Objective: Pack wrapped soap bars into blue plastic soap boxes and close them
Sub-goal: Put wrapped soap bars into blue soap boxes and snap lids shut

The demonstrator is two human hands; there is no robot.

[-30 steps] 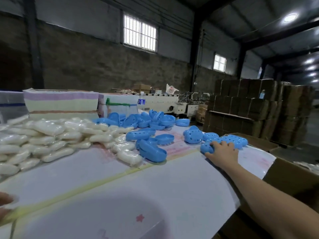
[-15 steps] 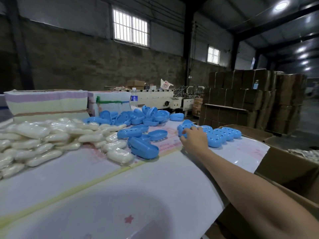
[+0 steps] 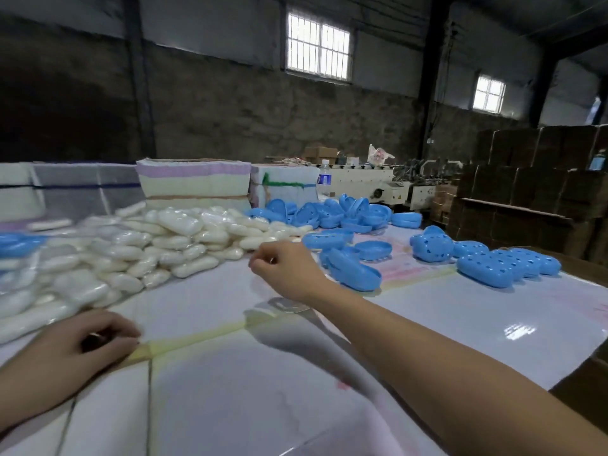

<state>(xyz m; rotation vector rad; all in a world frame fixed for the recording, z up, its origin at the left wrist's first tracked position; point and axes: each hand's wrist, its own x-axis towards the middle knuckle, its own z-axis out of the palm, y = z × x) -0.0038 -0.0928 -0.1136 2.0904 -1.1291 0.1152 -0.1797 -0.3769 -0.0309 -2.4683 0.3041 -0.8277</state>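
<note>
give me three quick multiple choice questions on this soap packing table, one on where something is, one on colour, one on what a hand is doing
1. Where does the pile of wrapped soap bars lie on the table?
A. on its left side
B. on its right edge
C. under it

2. What colour are the soap boxes?
A. red
B. blue
C. green

3. What is the right hand doing?
A. pressing a box shut
B. lifting a carton
C. hanging above the table near the soap, fingers curled, gripping no box

Answers: 1 A, the white bars are heaped at left. 2 B, every box is blue. 3 C, no box sits in its fingers.
</note>
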